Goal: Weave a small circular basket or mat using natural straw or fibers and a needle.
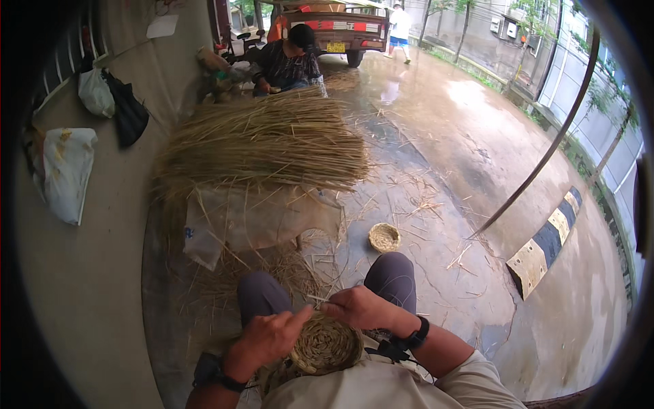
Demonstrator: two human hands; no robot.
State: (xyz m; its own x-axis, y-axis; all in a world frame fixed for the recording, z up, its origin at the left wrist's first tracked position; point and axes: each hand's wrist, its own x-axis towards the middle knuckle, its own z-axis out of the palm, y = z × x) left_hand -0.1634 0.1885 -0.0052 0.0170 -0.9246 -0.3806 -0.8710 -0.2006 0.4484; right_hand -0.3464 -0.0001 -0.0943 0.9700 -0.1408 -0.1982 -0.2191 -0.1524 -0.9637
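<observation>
As the head view looks down on the work, the basket (327, 343) shows in the person's lap between the forearms, its round, coiled inside facing up. The right hand (354, 307) is closed, pinching a thin, pale strand (316, 298) above the far part of the rim. The left hand (272, 334) is half curled, its forefinger stretched toward the strand; blur hides the fingertips, so whether it grips anything cannot be told. Whether the strand is a stalk or a slim tool is also unclear.

Good handling here would probably mean a short pinch and an even pull, with no sharp bend, since dry-looking straw (266, 143) may crack or split. A lap gives poor support, so the left hand might best brace the basket's wall and keep each turn snug against its neighbour; slack there could leave gaps.

As for writing, a yellow plate (336, 48) on the truck (327, 26) bears small characters, too small to read with confidence. A white bag (68, 180) on the wall (116, 238) carries a yellowish print, and the sheet (272, 221) under the straw has a blue mark at its left edge; neither is legible. No label shows on the basket.
</observation>
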